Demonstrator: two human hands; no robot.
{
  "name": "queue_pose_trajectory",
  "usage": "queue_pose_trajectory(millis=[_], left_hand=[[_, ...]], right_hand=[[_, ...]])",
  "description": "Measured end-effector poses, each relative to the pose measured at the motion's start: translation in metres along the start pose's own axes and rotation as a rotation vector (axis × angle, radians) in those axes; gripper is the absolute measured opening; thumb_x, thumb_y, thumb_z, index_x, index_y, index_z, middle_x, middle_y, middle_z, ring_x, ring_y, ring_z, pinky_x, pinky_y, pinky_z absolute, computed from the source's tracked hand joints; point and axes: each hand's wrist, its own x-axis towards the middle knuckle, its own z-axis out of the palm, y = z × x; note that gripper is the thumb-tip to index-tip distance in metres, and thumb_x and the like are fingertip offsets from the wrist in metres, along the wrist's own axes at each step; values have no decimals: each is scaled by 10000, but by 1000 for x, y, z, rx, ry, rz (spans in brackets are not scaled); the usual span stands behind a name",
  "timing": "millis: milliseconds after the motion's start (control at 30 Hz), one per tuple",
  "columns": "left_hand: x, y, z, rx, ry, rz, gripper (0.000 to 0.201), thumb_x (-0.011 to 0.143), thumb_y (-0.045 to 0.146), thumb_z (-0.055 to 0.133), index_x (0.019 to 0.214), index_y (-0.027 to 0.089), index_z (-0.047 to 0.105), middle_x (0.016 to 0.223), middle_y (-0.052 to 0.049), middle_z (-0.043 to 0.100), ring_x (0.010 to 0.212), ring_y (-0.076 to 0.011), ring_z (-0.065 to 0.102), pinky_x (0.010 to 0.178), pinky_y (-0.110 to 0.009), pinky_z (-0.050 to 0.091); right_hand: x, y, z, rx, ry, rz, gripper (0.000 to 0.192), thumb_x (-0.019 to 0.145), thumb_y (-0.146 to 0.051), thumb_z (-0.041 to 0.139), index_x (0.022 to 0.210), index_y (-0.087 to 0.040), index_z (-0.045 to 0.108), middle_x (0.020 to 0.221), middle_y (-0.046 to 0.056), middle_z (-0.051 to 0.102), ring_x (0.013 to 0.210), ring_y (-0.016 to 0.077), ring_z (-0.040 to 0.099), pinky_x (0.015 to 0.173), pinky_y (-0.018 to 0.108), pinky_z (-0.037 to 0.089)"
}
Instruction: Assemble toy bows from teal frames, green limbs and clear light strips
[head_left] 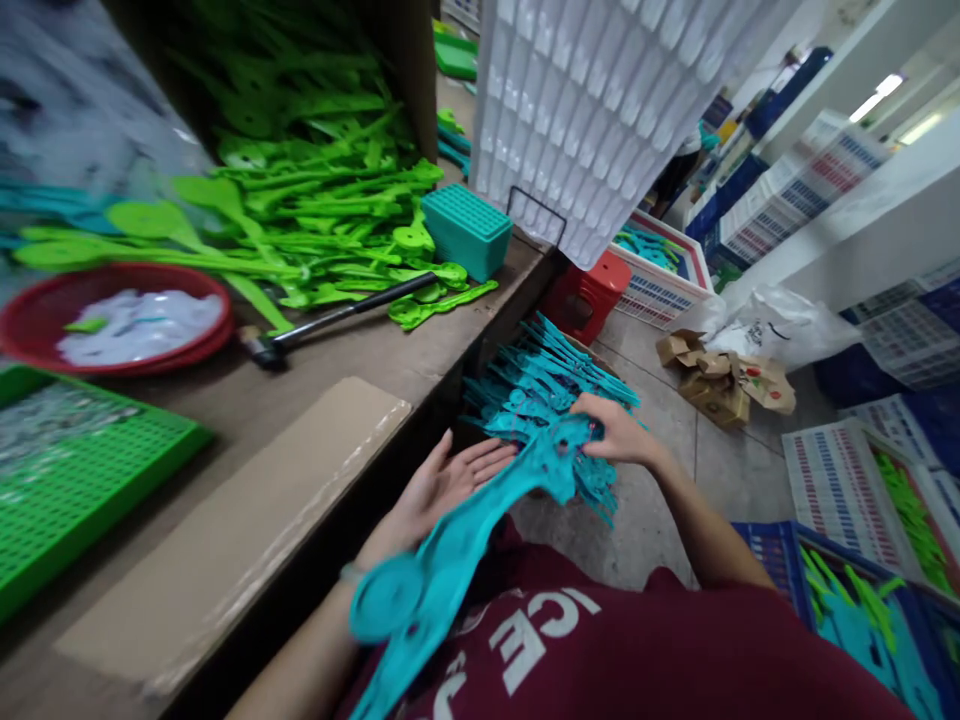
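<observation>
A bundle of long teal plastic parts [457, 540] runs from my lap toward a pile of the same teal parts [540, 385] in a box on the floor. My right hand [619, 430] grips the far end of the bundle above the pile. My left hand [450, 485] is flat and open, palm against the side of the bundle, fingers spread. The near end of the bundle is blurred over my dark red shirt.
A wooden bench [375, 350] on the left holds a heap of green plastic parts [315, 210], a hammer [337, 318], a teal block [465, 232], a red bowl [112, 320], a green perforated tray [82, 480] and cardboard [247, 530]. Crates [847, 480], a red stool [589, 295] and a white bag [772, 325] stand on the floor.
</observation>
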Motion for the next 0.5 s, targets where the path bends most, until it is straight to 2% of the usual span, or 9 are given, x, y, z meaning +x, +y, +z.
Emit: queue_pose_trajectory(millis=[100,167,233,333,433,500], left_hand=[[4,35,6,-236,-48,35,904,900,789,130,1360,117,523,1304,-221,664,1280,-316,617,1049,-515,491],[-15,60,-2,-341,15,82,808,919,747,192,1368,157,514,1313,-177,663,1306,-307,591,1057,-519,476],[-51,80,-18,-288,247,139,638,941,665,285,1265,200,578,1156,-106,721,1205,-278,640,1029,-491,494],[-131,94,-43,-150,660,227,380,942,561,439,1008,251,648,878,-8,726,950,-226,682,981,-442,519],[-212,86,-51,50,1028,233,384,935,573,446,896,259,663,854,-8,723,900,-235,679,924,-427,530],[-254,73,-51,253,1251,178,437,942,591,408,905,240,665,910,-40,727,906,-244,664,869,-413,529]], right_hand=[[6,-38,2,-136,-125,-275,399,765,-154,654,1160,-182,610,1023,58,643,943,194,593,815,294,456],[10,-50,1,-253,-175,-338,368,794,-145,640,1158,-181,611,992,58,640,922,196,592,772,292,449],[17,-55,-1,-320,-189,-339,352,796,-139,639,1145,-177,619,982,57,641,905,197,596,747,290,449],[35,-62,0,-340,-106,-358,376,768,-125,638,1140,-181,633,991,60,649,912,204,611,753,293,473],[76,-75,14,-258,-24,-449,430,750,-109,598,1172,-186,630,991,53,657,895,199,638,760,293,506],[119,-91,33,-149,-45,-546,442,753,-118,573,1188,-182,622,993,48,669,877,191,661,761,291,530]])
